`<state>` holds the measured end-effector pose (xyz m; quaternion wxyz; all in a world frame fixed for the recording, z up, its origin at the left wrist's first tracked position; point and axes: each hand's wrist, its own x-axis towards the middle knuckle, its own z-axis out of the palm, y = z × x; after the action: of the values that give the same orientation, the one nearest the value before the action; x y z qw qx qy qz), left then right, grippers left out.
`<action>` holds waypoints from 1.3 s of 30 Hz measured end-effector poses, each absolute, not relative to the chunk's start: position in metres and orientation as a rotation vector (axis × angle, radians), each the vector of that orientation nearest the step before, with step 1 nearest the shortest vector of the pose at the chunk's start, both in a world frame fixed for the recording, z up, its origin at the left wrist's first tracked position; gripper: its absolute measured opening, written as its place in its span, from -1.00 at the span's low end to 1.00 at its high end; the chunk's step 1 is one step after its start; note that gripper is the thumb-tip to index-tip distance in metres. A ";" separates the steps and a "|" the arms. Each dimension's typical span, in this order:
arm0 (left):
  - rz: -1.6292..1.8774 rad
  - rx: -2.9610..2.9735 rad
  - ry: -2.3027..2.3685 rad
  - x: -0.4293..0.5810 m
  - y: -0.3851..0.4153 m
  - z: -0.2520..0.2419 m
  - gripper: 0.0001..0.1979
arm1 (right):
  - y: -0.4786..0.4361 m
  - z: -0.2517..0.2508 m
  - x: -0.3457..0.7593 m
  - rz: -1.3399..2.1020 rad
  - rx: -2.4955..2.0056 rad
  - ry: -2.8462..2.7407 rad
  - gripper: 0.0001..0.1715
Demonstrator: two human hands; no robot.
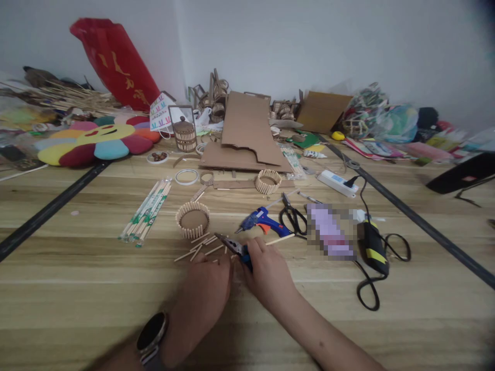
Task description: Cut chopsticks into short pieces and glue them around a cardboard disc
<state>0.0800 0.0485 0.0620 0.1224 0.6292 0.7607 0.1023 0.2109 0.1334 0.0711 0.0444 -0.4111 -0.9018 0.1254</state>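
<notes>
My right hand (266, 270) is closed around the blue handles of a pair of pliers (233, 246), whose jaws point up and left over the wooden floor (77, 309). My left hand (207, 296), with a dark watch on its wrist, rests curled right beside it; its fingertips meet near the pliers and what they pinch is hidden. Several short wooden sticks (199, 248) lie scattered just ahead of both hands. A small round basket of sticks (192, 219) stands beyond them.
A blue glue gun (261, 221), black scissors (293, 216), a black-and-yellow tool (374, 246) with its cable and a white power strip (337, 183) lie to the right. Wrapped chopsticks (147, 211), cardboard sheets (245, 134), a flower cushion (95, 141) and craft clutter line the wall.
</notes>
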 end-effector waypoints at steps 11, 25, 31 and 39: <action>0.986 1.044 1.356 0.059 0.054 0.065 -0.51 | 0.155 0.084 0.240 1.135 -0.660 -2.422 -0.92; 0.959 1.134 1.267 0.062 0.051 0.067 -0.65 | 0.143 0.086 0.233 1.326 -0.569 -2.442 -0.36; 0.902 1.098 1.166 0.063 0.050 0.068 -0.65 | 0.142 0.086 0.234 1.376 -0.478 -2.419 -0.27; 1.212 0.677 1.177 0.066 0.055 0.070 -0.67 | 0.134 0.072 0.227 0.882 -0.598 -2.305 -0.24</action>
<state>0.0656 0.0546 0.0703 0.6137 0.2935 0.5106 0.5258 0.2271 0.1338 0.0717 0.2965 -0.2250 -0.8669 0.3315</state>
